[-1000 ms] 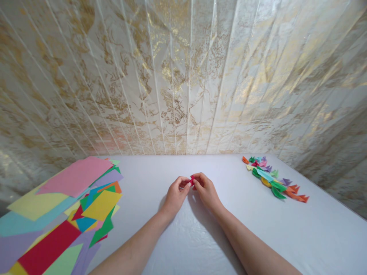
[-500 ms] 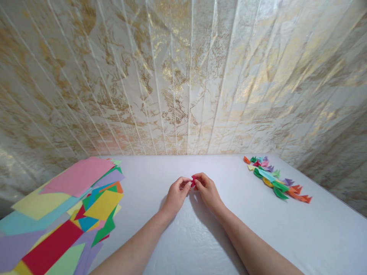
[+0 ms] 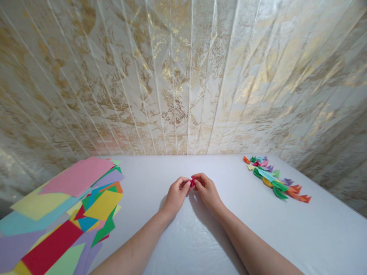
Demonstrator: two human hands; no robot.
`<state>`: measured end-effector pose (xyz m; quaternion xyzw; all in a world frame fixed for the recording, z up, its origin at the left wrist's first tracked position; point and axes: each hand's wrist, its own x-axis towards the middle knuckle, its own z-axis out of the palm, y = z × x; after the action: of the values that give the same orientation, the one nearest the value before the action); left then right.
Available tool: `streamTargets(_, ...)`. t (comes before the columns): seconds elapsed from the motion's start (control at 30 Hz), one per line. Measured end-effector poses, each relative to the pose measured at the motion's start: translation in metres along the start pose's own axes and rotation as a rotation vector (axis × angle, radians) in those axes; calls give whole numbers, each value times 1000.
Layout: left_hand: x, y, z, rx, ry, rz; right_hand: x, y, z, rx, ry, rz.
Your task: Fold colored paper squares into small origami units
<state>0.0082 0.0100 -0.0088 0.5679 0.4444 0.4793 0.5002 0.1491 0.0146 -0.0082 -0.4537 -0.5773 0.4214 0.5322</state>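
Red paper [image 3: 193,182] has shifted slightly between pinching hands [image 3: 176,194] [image 3: 207,191].

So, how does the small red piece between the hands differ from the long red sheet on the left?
The red piece looks small and folded, while the red sheet is much larger and flat. The left hand and right hand hold the red piece; the red sheet lies among other papers. Both are red.

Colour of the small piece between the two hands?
Red, leaning pinkish: the small piece shows best in the head view.
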Motion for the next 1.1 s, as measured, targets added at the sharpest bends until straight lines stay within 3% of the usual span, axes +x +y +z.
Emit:
streamTargets(0.3, 3, -6, 0, 79, 24, 90, -3, -2, 3, -56, -53, -18)
streamTargets(0.5, 4, -7, 1, 93, 131, 16, -8, -17, 2, -277, 151, -117)
streamTargets(0.6, 5, -8, 1, 87, 149, 40, -11, -23, 4, -334, 107, -139)
streamTargets(0.8, 3, -10, -1, 85, 79, 103, -11, -19, 6, -303, 1, -77)
streamTargets(1.1, 6, -11, -1, 9, 142, 7, -3, 3, 0, -142, 68, -43)
